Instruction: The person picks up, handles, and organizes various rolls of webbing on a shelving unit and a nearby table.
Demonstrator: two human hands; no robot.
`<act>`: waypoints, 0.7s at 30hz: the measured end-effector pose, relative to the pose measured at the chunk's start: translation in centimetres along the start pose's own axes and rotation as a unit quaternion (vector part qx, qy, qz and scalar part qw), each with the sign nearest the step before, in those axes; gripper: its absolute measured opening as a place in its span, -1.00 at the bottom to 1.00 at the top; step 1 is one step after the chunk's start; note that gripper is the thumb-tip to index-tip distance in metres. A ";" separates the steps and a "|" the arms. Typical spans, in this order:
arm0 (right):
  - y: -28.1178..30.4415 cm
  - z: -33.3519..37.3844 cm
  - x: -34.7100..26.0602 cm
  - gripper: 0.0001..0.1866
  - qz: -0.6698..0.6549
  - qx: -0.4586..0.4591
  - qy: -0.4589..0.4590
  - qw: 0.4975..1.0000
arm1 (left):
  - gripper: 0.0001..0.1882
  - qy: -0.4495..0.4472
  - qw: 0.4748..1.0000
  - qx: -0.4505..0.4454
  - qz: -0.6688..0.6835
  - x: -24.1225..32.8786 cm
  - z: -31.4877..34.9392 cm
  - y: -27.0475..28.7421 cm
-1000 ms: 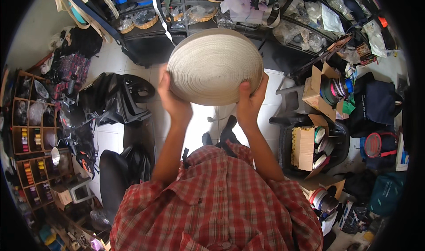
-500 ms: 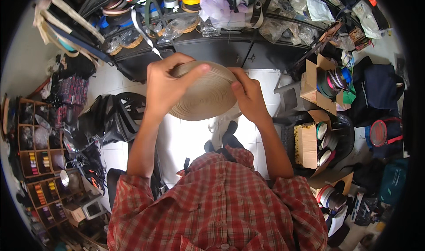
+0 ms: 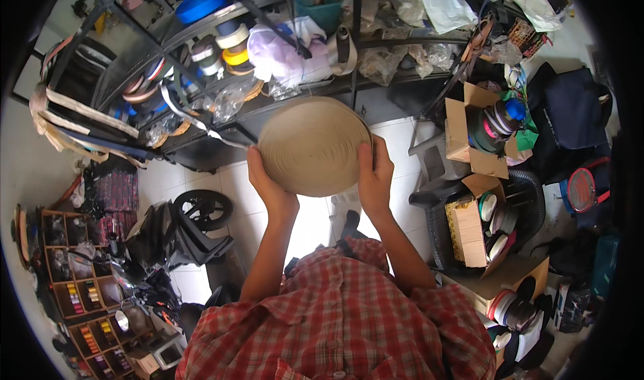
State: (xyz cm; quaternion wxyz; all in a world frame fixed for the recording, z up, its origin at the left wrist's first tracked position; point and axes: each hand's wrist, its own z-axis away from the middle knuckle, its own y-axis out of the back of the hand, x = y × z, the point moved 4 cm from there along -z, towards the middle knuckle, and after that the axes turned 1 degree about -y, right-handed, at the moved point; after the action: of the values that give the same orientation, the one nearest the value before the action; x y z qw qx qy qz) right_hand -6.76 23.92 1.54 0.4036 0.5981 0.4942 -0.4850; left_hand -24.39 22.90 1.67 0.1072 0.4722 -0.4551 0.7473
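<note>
A large beige roll of webbing tape (image 3: 310, 146) is held up in front of me, its flat coiled face turned toward me. My left hand (image 3: 270, 189) grips the lower left rim, thumb along the edge and the other fingers hidden behind the roll. On the right rim, my right hand (image 3: 376, 177) is closed with the thumb on the near side and fingers around the back. A pale strap (image 3: 201, 124) hangs from the shelf just beyond my left fingertips.
Ahead stands a black shelf rack (image 3: 402, 42) with tape rolls, plastic bags and a lilac bundle (image 3: 285, 48). At right, cardboard boxes (image 3: 465, 229) of rolls sit near a black plastic chair (image 3: 533, 199). A motorcycle (image 3: 188, 236) and a wooden thread rack (image 3: 67, 269) are at left.
My left hand has slid from the roll's upper left down to its lower left rim, uncovering the coiled face. The view has shifted left and closer to the shelves.
</note>
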 end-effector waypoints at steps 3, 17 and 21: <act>2.9 -1.4 0.2 -0.66 0.001 0.014 0.004 1.000 | -0.62 -0.050 0.973 -0.185 -0.126 -1.4 -2.8 -0.3; 10.0 -9.1 -2.4 -0.59 0.094 -0.081 0.088 0.988 | -0.72 -0.272 0.689 -0.504 -0.444 0.6 -0.3 -17.5; 10.7 -8.4 -1.1 -0.63 0.040 0.006 0.050 0.998 | -0.73 -0.247 0.835 -0.378 -0.315 -1.1 -0.5 -16.0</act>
State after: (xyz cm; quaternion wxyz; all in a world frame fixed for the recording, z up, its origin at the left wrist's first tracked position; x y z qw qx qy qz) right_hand 5.21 29.82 4.36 0.3940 0.6428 0.4870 -0.4410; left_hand -14.70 32.59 9.97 0.3911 0.6813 -0.5404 0.3015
